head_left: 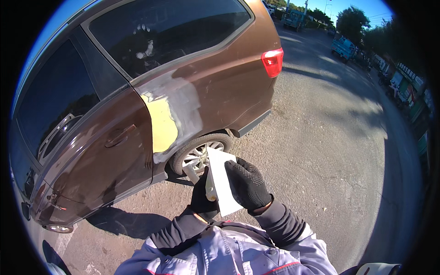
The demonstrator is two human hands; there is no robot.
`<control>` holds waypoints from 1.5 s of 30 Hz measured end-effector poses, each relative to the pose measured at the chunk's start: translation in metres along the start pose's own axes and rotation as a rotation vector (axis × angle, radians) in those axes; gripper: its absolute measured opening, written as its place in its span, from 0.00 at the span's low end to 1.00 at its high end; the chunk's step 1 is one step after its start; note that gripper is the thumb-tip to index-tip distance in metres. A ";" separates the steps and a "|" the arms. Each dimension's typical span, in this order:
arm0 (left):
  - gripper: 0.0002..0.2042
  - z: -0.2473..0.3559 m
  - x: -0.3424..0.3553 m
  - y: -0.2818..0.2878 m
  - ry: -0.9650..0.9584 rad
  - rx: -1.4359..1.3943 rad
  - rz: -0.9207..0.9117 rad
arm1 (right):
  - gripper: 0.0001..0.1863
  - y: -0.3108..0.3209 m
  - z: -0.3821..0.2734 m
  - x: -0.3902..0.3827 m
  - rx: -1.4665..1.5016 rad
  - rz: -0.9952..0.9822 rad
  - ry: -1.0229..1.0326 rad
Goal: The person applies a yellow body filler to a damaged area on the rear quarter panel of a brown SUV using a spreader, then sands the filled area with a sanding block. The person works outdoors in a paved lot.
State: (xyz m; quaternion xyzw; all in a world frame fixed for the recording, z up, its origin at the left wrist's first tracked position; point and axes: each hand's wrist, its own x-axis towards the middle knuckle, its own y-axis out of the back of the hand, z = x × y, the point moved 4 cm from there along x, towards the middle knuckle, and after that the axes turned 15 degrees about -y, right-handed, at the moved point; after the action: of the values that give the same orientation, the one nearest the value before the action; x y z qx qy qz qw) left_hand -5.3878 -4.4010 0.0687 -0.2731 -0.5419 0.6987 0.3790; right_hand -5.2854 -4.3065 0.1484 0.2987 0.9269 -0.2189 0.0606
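Both my hands wear black gloves with grey dots and are close together in front of my body. My right hand (249, 184) is closed on the right edge of a stiff white sheet (222, 176), which stands nearly upright. Just left of it, my left hand (203, 196) is closed around a pale flat piece (190, 173), whose exact kind I cannot make out. The sheet partly covers the left hand's fingers. Ahead is the brown car's rear side panel (220, 96), with a yellow filler patch (161, 123) ringed by grey sanded paint (189, 103).
The car's rear wheel (200, 153) stands just beyond my hands, and its rear door (101, 142) is to the left. A red tail light (272, 63) marks the rear corner. Grey pavement (316, 151) stretches right, with a blue truck (343, 47) farther off.
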 end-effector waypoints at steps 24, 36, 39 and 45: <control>0.21 0.184 -0.017 -0.016 -0.346 0.241 0.224 | 0.13 -0.054 0.022 -0.007 -0.148 0.350 0.243; 0.23 0.192 -0.022 -0.022 -0.567 0.446 0.135 | 0.17 -0.054 0.060 0.024 -0.693 0.486 0.419; 0.23 0.185 -0.022 -0.016 -0.531 0.411 0.162 | 0.14 -0.056 0.068 0.036 -0.383 0.444 0.368; 0.26 0.174 -0.042 -0.030 -1.063 2.015 -0.364 | 0.17 -0.077 0.065 0.044 0.241 0.304 0.149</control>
State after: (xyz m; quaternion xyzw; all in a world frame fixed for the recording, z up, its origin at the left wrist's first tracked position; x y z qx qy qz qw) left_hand -5.4953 -4.5277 0.1425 0.5643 0.1392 0.7762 0.2443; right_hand -5.3676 -4.3681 0.1075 0.4554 0.8403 -0.2937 -0.0120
